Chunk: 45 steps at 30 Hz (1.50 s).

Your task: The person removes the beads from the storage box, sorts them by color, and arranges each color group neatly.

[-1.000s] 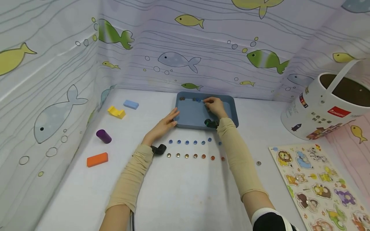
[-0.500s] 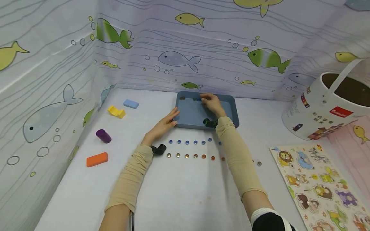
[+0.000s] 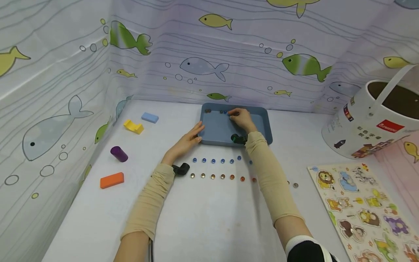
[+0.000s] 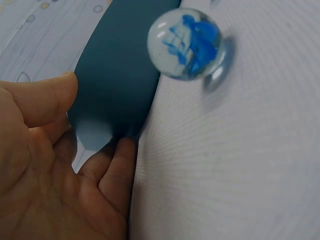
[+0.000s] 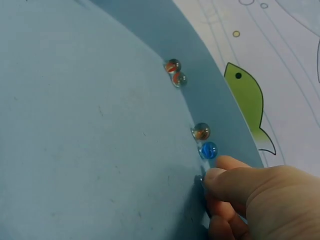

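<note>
A grey-blue tray [image 3: 214,133] lies at the back of the table. My left hand [image 3: 184,144] touches its left side with extended fingers; in the left wrist view, thumb and fingertips meet the tray's outer wall [image 4: 115,65]. Over the tray, my right hand [image 3: 241,118] pinches a marble at the far wall, mostly hidden by thumb and fingers. Beside those fingertips, in the right wrist view, sit a blue marble [image 5: 208,150] and an amber-streaked marble [image 5: 201,131]. Two red-streaked marbles [image 5: 173,66] rest further along that wall.
In front of the tray run a row of blue marbles [image 3: 213,161] and a row of amber and orange ones [image 3: 212,176]. Several blocks, one orange [image 3: 112,180], lie left. A white bucket [image 3: 353,127] and an animal puzzle board [image 3: 356,211] stand right.
My right hand shifted slightly left and back along the tray's far wall, covering the blue marbles, then returned right. The left hand stays at the tray's side.
</note>
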Each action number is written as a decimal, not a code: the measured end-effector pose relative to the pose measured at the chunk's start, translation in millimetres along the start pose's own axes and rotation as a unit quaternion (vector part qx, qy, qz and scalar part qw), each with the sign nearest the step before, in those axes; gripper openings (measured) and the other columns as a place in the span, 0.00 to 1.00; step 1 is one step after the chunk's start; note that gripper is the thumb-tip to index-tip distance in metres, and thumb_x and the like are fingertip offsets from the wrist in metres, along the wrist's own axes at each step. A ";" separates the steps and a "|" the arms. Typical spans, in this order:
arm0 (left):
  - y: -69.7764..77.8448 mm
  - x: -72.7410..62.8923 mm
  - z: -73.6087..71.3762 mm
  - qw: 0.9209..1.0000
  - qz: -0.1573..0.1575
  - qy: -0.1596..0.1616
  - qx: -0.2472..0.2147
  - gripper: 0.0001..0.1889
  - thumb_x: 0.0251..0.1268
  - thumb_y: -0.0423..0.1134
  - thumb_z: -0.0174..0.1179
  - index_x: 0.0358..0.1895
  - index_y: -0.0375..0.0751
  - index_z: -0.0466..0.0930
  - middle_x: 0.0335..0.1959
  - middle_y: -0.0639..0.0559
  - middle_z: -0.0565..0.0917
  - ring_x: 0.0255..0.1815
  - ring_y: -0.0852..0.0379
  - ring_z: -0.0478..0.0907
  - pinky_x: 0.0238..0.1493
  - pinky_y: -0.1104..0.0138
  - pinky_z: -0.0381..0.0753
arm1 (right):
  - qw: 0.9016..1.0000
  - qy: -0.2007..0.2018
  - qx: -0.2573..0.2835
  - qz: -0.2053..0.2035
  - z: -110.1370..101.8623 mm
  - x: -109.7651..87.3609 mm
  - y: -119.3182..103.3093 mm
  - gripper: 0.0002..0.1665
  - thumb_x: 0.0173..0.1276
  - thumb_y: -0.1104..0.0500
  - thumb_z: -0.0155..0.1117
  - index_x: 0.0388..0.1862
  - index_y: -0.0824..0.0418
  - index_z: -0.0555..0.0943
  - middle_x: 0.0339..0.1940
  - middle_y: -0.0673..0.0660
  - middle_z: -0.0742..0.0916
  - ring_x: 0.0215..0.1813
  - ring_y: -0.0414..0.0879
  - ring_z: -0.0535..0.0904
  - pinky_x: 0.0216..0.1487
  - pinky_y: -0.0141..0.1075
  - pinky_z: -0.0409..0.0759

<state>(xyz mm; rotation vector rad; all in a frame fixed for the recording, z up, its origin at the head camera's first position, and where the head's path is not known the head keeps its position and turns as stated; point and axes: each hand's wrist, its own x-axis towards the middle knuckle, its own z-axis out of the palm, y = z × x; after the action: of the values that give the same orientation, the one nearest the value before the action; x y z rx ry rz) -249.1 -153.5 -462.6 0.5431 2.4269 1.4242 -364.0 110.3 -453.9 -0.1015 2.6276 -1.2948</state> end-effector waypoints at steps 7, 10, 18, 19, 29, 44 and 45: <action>-0.3 1.0 -1.8 1.000 0.016 -0.002 0.001 0.29 0.78 0.39 0.44 0.77 0.43 0.49 0.81 0.52 0.39 0.81 0.45 0.37 0.80 0.48 0.40 | 1.000 0.000 0.004 0.014 -2.6 -3.6 -1.8 0.16 0.72 0.60 0.58 0.56 0.60 0.81 0.60 0.60 0.81 0.63 0.54 0.75 0.65 0.46 0.75; -2.4 0.7 -1.2 1.000 0.020 -0.004 -0.004 0.29 0.78 0.39 0.44 0.77 0.42 0.49 0.81 0.51 0.39 0.81 0.45 0.37 0.80 0.47 0.40 | 0.999 -0.013 0.021 0.022 -5.8 -6.6 -0.8 0.17 0.73 0.60 0.56 0.58 0.61 0.80 0.62 0.61 0.80 0.63 0.55 0.75 0.65 0.45 0.75; -4.1 -0.1 -0.3 1.000 0.018 -0.003 0.001 0.29 0.78 0.38 0.44 0.77 0.41 0.49 0.81 0.51 0.39 0.81 0.45 0.37 0.80 0.47 0.41 | 0.991 -0.036 0.116 0.048 -23.8 -19.2 2.5 0.19 0.74 0.64 0.54 0.61 0.67 0.77 0.58 0.66 0.81 0.47 0.45 0.83 0.53 0.33 0.83; -4.0 0.1 -0.1 1.000 0.018 -0.002 0.004 0.29 0.78 0.38 0.44 0.77 0.41 0.49 0.81 0.51 0.39 0.81 0.45 0.38 0.80 0.47 0.41 | 0.990 -0.037 0.127 0.049 -26.7 -21.1 2.9 0.19 0.74 0.65 0.54 0.61 0.68 0.77 0.58 0.66 0.81 0.46 0.43 0.83 0.52 0.32 0.83; -1.4 0.0 -0.8 1.000 0.019 -0.002 0.012 0.29 0.78 0.37 0.43 0.77 0.39 0.48 0.81 0.47 0.38 0.81 0.42 0.36 0.79 0.45 0.39 | 0.987 -0.061 0.151 0.012 -60.1 -45.2 -0.3 0.21 0.75 0.65 0.51 0.64 0.71 0.72 0.65 0.70 0.75 0.62 0.57 0.77 0.67 0.45 0.75; -1.5 4.5 -7.6 1.000 0.021 -0.012 0.009 0.29 0.78 0.40 0.43 0.77 0.41 0.49 0.81 0.50 0.39 0.81 0.45 0.36 0.80 0.48 0.40 | 0.980 -0.041 0.193 -0.028 -120.2 -121.2 18.6 0.23 0.75 0.61 0.54 0.64 0.72 0.71 0.56 0.51 0.80 0.48 0.29 0.82 0.57 0.23 0.79; 4.3 2.5 -9.0 1.000 0.019 -0.015 0.008 0.29 0.78 0.39 0.43 0.77 0.39 0.49 0.81 0.49 0.39 0.81 0.45 0.36 0.80 0.48 0.40 | 0.980 -0.039 0.191 -0.026 -123.7 -127.2 22.6 0.23 0.74 0.61 0.54 0.64 0.71 0.71 0.54 0.49 0.81 0.48 0.29 0.82 0.56 0.23 0.79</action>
<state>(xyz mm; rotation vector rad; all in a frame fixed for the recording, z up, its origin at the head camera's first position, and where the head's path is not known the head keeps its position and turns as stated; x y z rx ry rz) -254.2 -157.4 -454.6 0.6137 2.4198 1.4018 -266.2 239.7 -378.6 -0.1576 2.2781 -1.7479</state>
